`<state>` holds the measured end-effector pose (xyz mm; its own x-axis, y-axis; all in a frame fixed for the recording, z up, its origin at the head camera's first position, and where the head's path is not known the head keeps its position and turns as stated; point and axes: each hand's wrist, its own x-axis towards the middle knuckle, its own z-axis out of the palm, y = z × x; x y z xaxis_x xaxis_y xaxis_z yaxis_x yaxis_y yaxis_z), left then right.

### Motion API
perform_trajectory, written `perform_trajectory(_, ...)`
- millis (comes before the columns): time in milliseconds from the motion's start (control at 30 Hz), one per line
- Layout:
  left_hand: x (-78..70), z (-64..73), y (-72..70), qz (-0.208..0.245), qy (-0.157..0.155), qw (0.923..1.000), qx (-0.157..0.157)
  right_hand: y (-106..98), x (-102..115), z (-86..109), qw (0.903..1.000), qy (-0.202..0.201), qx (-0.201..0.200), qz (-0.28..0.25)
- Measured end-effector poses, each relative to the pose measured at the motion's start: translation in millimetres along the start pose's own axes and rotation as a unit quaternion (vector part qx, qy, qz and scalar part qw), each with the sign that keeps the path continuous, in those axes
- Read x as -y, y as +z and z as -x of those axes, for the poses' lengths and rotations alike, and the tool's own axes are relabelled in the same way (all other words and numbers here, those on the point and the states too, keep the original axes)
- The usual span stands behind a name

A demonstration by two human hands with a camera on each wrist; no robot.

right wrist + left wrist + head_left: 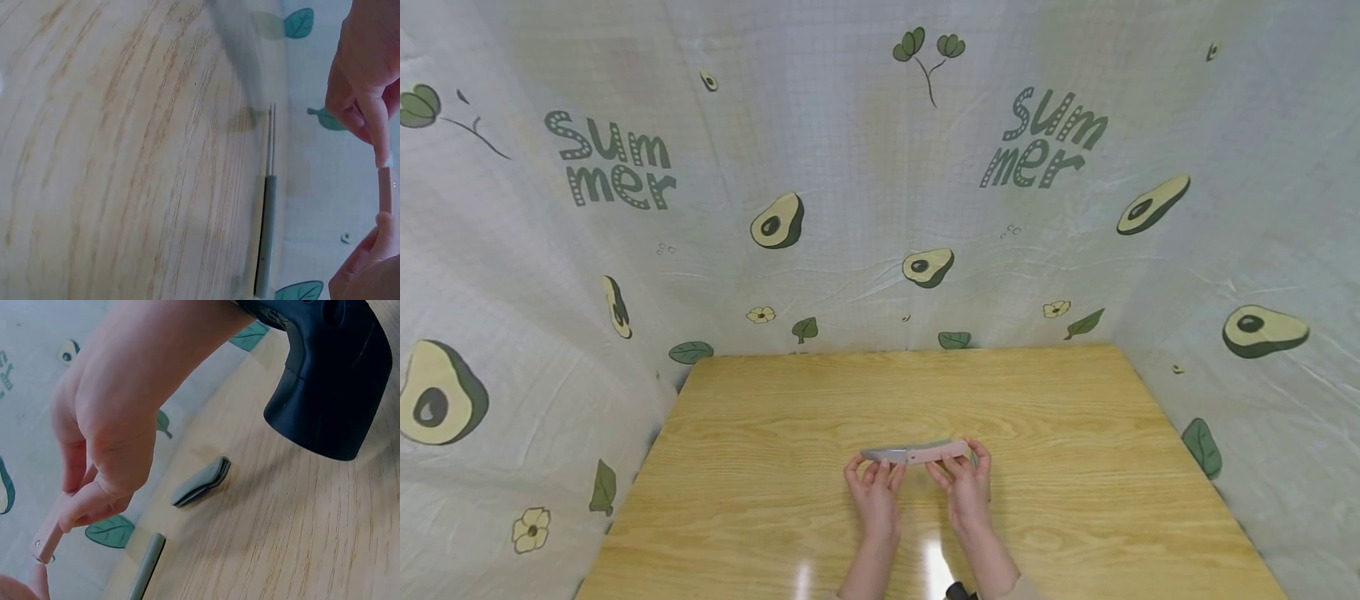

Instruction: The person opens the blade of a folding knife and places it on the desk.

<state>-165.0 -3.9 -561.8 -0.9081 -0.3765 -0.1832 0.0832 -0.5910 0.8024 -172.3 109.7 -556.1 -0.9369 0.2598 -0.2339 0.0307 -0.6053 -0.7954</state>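
Observation:
A knife [917, 454] with a pink handle and a grey blade is held level above the table, blade pointing left. My left hand [876, 500] pinches the blade, thumb near the tip and fingers along the lower edge. At the other end, my right hand [967, 492] grips the pink handle [50, 531] between thumb and fingers. Beyond the knife lies a slim tool with a grey-green handle [267, 234] and thin metal end; its kind is unclear. A grey-green folded item [201, 481] rests on the table near the right hand, mostly hidden in the head view.
The wood-grain table [760, 467] is bounded at the back and sides by a white cloth [865, 167] printed with avocados and leaves. A black device [337, 381] sits at the right wrist. Bright reflections show on the table near the front.

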Motion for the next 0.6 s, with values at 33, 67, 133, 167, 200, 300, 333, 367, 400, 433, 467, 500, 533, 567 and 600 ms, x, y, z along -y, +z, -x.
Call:
perform_trajectory(33, 0.1, 0.0, 0.5, 0.002, -0.002, 1.0000, -0.002, 0.3, -0.1, 0.3, 1.0000, -0.001, -0.001, -0.001)
perform_trajectory(67, 0.4, -0.1, 0.9, 0.003, -0.002, 1.0000, -0.003, 0.4, -0.3, 0.6, 1.0000, -0.001, -0.001, -0.001)
perform_trajectory(133, 0.6, -0.2, 1.3, 0.003, -0.004, 1.0000, -0.005, 0.3, -1.2, 1.0, 1.0000, -0.003, -0.001, 0.001)
perform_trajectory(167, 0.6, -0.4, 1.4, 0.004, -0.007, 1.0000, -0.006, 0.5, -1.5, 1.3, 1.0000, -0.004, -0.001, 0.002)
perform_trajectory(200, 0.5, -0.7, 1.4, 0.004, -0.009, 0.9999, -0.007, 0.9, -1.6, 1.6, 1.0000, -0.003, -0.002, 0.001)
perform_trajectory(300, 0.0, -1.0, 1.0, 0.004, -0.015, 0.9998, -0.008, 1.6, -2.0, 2.2, 1.0000, -0.002, -0.004, -0.004)
perform_trajectory(333, -0.2, -1.0, 0.8, 0.004, -0.017, 0.9998, -0.009, 2.2, -1.9, 2.4, 1.0000, -0.001, -0.006, -0.007)
perform_trajectory(367, -0.3, -1.0, 0.6, 0.003, -0.018, 0.9998, -0.010, 2.7, -1.9, 2.6, 0.9999, 0.000, -0.009, -0.012)
perform_trajectory(400, -0.4, -0.9, 0.6, 0.003, -0.018, 0.9998, -0.010, 3.2, -1.8, 2.9, 0.9999, 0.000, -0.010, -0.014)
perform_trajectory(433, -0.5, -0.8, 0.5, 0.002, -0.017, 0.9998, -0.010, 3.2, -1.8, 3.2, 0.9999, 0.000, -0.009, -0.014)
perform_trajectory(467, -0.3, -0.8, 0.2, 0.002, -0.017, 0.9998, -0.009, 3.1, -1.9, 3.6, 0.9999, -0.001, -0.007, -0.015)
perform_trajectory(500, -0.3, -0.7, 0.3, 0.001, -0.015, 0.9999, -0.009, 3.0, -2.1, 3.9, 0.9999, -0.001, -0.007, -0.015)
perform_trajectory(533, -0.2, -0.5, 0.3, 0.001, -0.012, 0.9999, -0.008, 2.9, -2.3, 4.1, 0.9999, -0.003, -0.005, -0.014)
perform_trajectory(567, 0.1, -0.2, 0.1, 0.002, -0.009, 0.9999, -0.007, 2.6, -2.5, 4.4, 0.9999, -0.004, -0.004, -0.015)
perform_trajectory(600, 0.4, 0.1, 0.0, 0.005, -0.005, 1.0000, -0.007, 2.1, -2.7, 4.7, 0.9999, -0.006, 0.000, -0.013)
